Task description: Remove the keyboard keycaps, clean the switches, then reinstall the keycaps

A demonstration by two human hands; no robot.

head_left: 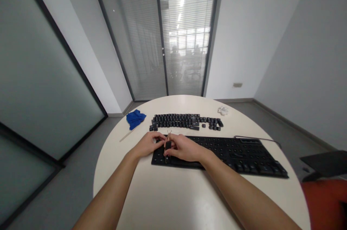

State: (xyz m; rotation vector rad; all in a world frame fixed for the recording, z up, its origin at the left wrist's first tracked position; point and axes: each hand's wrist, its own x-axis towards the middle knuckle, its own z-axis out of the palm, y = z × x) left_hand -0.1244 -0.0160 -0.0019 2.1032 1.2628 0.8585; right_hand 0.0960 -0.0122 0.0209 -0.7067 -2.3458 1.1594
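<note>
Done well, this step asked for a steady, light touch: the right hand (185,148) needed to keep the small black tool (168,145) square while its 2 thin wire ends stayed unbent, and the left hand (148,144) was best used as a brace so the keyboard (217,147) did not slide. Twisting probably risked scratching or straining the part being worked, so small, straight movements suited it better. The loose keycaps (173,120) lay in rows just beyond the keyboard, and the wrists did well to stay low and clear of them.

The right hand pinched the tool between thumb and fingers above the keyboard's left end, its forearm slanting in across the front edge. The left hand lay at that same end, palm down, fingers curled toward the tool; whether its fingertips gripped anything could not be told. The 2 hands nearly met, with the wire ends pointing away from the person
</note>
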